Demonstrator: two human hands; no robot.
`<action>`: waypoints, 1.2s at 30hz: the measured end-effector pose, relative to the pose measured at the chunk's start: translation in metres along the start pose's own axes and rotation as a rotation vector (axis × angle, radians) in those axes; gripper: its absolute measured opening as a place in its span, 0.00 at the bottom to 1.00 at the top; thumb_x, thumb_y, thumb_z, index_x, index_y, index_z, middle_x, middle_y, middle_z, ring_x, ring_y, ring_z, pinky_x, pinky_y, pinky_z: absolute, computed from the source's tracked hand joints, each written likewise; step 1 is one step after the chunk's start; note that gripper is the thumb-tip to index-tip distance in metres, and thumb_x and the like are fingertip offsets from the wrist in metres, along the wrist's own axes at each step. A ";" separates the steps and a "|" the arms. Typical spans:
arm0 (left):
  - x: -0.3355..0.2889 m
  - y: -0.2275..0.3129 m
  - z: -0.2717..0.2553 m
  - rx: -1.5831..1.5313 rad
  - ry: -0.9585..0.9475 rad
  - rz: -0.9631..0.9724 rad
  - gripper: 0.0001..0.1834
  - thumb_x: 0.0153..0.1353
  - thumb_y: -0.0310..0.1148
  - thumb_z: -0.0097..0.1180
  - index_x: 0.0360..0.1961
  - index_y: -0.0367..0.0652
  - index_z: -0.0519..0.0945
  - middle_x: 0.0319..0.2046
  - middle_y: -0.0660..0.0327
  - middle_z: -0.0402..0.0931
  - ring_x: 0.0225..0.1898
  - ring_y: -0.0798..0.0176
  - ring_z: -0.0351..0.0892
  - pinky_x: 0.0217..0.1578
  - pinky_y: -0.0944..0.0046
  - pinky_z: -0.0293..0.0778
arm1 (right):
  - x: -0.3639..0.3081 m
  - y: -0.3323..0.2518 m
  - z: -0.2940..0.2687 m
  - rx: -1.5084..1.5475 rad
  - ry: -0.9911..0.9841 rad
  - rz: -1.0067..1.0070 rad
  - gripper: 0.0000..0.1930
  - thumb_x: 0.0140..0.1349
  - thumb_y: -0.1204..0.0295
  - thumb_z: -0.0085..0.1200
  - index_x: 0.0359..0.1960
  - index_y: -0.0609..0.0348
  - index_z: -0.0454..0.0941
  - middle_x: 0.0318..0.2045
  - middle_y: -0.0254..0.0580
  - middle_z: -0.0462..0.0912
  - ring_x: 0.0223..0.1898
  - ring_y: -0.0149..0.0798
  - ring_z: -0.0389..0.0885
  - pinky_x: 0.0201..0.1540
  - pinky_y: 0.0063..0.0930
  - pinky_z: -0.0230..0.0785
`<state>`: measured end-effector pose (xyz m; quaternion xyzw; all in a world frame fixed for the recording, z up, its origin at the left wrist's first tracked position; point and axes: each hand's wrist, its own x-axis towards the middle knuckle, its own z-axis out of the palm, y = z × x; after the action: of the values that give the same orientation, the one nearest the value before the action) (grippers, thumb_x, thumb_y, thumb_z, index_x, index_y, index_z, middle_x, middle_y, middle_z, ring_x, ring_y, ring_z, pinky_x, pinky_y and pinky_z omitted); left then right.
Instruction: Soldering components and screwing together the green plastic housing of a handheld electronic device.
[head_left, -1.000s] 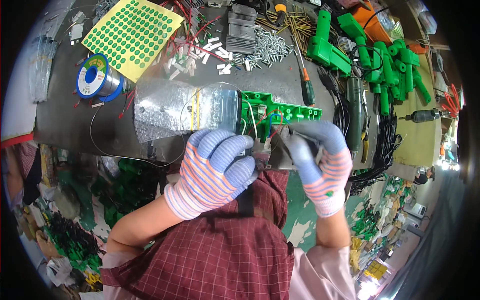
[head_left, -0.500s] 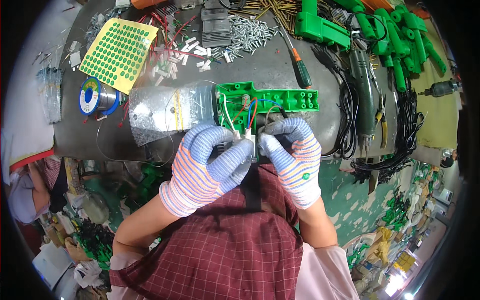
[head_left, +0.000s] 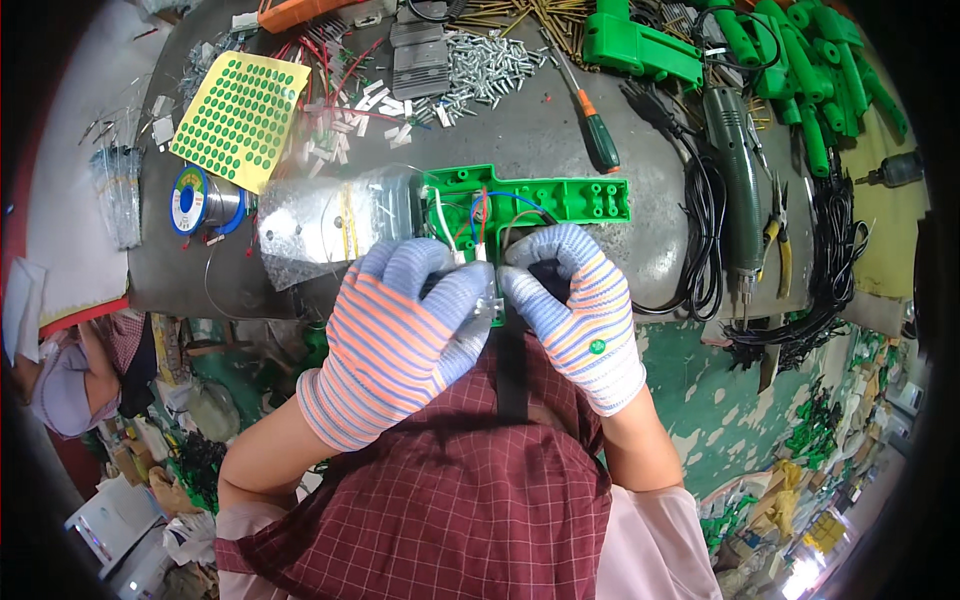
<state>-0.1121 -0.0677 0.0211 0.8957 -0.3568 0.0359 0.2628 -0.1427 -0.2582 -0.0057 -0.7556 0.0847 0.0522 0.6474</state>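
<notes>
Nearest, a person's maroon checked garment (head_left: 420,520) fills the lower middle, and two striped gloves reach forward from it to the near edge of a dark bench (head_left: 560,135). The left hand (head_left: 392,325) has a narrow grip, thumb and fingers closed on a small shiny part (head_left: 486,309) that they mostly hide; two white connectors (head_left: 481,252) poke up beside the fingertips. Facing it just to the right, the right hand (head_left: 578,318) has thumb and forefinger close together, tips at the lower end of a greyish wire (head_left: 512,228); whether they pinch it cannot be told.

Just beyond the hands lies an open green plastic housing (head_left: 592,200), its long arm pointing right, with white, red and blue wires inside. Left of it is a bubble-wrapped bundle (head_left: 305,225), then a blue-rimmed solder spool (head_left: 188,200). To the right are coiled black cables (head_left: 703,245).

Farther back are a yellow sheet of green stickers (head_left: 242,118), loose silver screws (head_left: 490,68), an orange-and-green-handled screwdriver (head_left: 598,135) and more green housings (head_left: 640,50).
</notes>
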 end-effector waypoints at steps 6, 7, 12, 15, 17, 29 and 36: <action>0.004 0.007 -0.006 0.236 -0.049 0.070 0.25 0.43 0.33 0.72 0.46 0.47 0.82 0.42 0.59 0.73 0.44 0.52 0.74 0.45 0.51 0.72 | 0.000 -0.002 -0.003 0.059 -0.025 0.024 0.06 0.61 0.77 0.59 0.39 0.61 0.79 0.32 0.45 0.83 0.33 0.39 0.83 0.40 0.30 0.75; 0.002 0.006 -0.003 0.225 -0.028 0.076 0.25 0.43 0.34 0.72 0.47 0.47 0.82 0.42 0.60 0.73 0.44 0.52 0.74 0.46 0.51 0.71 | 0.000 -0.001 -0.003 0.049 -0.013 0.023 0.06 0.62 0.76 0.59 0.39 0.61 0.79 0.32 0.45 0.84 0.33 0.38 0.84 0.40 0.29 0.75; -0.012 0.010 0.005 0.434 0.120 0.042 0.25 0.50 0.45 0.67 0.49 0.50 0.84 0.44 0.61 0.73 0.45 0.53 0.73 0.46 0.51 0.70 | 0.000 0.002 -0.001 0.029 0.018 -0.024 0.06 0.62 0.77 0.59 0.40 0.61 0.79 0.31 0.44 0.84 0.33 0.36 0.85 0.39 0.28 0.76; -0.016 0.008 0.008 0.368 0.024 0.000 0.27 0.55 0.51 0.62 0.53 0.51 0.82 0.48 0.59 0.73 0.45 0.53 0.73 0.44 0.50 0.70 | -0.001 -0.002 -0.001 -0.021 0.023 -0.018 0.06 0.62 0.76 0.60 0.40 0.61 0.80 0.31 0.44 0.84 0.32 0.36 0.85 0.39 0.28 0.76; -0.014 0.005 0.007 0.236 -0.045 0.003 0.26 0.57 0.50 0.62 0.54 0.49 0.80 0.50 0.58 0.74 0.44 0.53 0.74 0.43 0.51 0.70 | -0.001 0.002 0.000 -0.024 0.036 -0.037 0.06 0.62 0.76 0.60 0.40 0.61 0.80 0.31 0.43 0.84 0.32 0.37 0.85 0.38 0.28 0.76; -0.005 -0.016 0.011 0.049 0.044 0.071 0.22 0.54 0.49 0.65 0.44 0.46 0.81 0.40 0.58 0.74 0.40 0.51 0.73 0.42 0.52 0.69 | -0.036 -0.018 -0.073 -0.792 0.137 -0.476 0.15 0.51 0.72 0.67 0.42 0.56 0.81 0.39 0.40 0.83 0.39 0.47 0.81 0.46 0.38 0.74; 0.005 -0.011 -0.001 0.129 -0.062 0.136 0.23 0.51 0.47 0.66 0.46 0.47 0.80 0.40 0.60 0.74 0.38 0.53 0.73 0.42 0.50 0.67 | -0.036 0.020 -0.094 -1.168 0.158 -0.629 0.15 0.49 0.66 0.67 0.39 0.50 0.81 0.39 0.35 0.82 0.46 0.43 0.79 0.59 0.47 0.66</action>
<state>-0.1006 -0.0636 0.0180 0.8851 -0.4218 0.0485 0.1904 -0.1850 -0.3514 -0.0039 -0.9723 -0.1349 -0.1573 0.1081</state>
